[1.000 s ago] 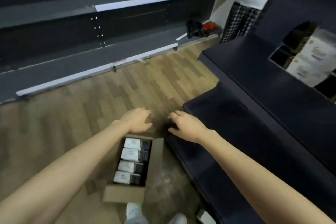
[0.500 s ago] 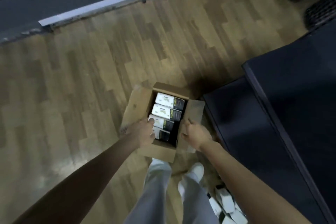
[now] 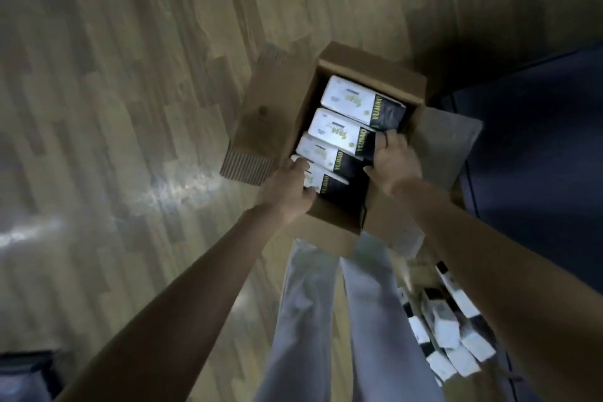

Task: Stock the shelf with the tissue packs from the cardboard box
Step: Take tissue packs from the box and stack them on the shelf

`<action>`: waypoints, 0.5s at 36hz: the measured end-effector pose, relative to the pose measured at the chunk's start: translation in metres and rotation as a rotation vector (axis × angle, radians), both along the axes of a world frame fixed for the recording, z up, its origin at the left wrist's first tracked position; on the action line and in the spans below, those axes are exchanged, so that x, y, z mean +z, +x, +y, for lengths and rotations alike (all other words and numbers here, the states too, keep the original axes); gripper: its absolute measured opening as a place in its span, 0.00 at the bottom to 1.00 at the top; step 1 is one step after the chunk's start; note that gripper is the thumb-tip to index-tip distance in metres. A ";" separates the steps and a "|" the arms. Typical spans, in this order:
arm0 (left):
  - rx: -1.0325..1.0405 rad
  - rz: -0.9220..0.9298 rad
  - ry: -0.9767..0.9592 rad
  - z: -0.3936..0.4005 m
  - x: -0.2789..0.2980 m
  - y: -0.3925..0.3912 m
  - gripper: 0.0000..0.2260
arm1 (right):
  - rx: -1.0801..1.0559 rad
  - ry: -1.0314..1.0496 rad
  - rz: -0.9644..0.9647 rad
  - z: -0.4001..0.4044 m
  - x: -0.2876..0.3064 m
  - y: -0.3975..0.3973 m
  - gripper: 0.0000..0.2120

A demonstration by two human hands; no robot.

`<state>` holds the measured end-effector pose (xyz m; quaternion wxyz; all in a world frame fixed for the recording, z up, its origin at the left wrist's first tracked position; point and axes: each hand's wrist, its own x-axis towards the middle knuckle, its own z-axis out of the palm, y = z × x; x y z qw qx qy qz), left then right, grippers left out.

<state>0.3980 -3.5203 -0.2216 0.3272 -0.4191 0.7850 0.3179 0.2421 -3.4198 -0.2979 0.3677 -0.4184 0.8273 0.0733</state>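
We seem to be on a shop floor, in an aisle being stocked. The landmark is an open cardboard box (image 3: 329, 222) standing on wood-pattern plank flooring (image 3: 130, 75) that shines under overhead light. Inside the box we see four identical retail tissue packs (image 3: 354, 101), white with a dark printed end, lined up in a row as merchandise is shipped. Just right of the box runs a dark, flat fixture base (image 3: 538, 140) of the kind display shelving has. Nearer to us than the box, to its right, more of the same packs (image 3: 450, 330) lie in a loose heap on the floor.
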 end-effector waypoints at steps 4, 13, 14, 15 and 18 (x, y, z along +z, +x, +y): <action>0.035 0.002 0.007 0.001 -0.015 0.004 0.18 | 0.068 0.078 0.068 -0.008 -0.031 0.004 0.38; 0.034 0.053 0.006 -0.010 0.002 0.005 0.18 | -0.077 0.017 -0.123 -0.020 -0.010 0.002 0.31; 0.039 0.066 0.007 -0.013 0.007 0.004 0.19 | -0.179 -0.006 -0.209 -0.023 0.001 -0.002 0.31; 0.047 0.079 0.011 -0.017 0.012 0.003 0.19 | -0.283 -0.032 -0.294 -0.025 0.014 -0.006 0.29; 0.097 0.123 0.018 -0.030 0.032 0.000 0.18 | -0.576 -0.080 -0.486 -0.025 0.052 -0.022 0.23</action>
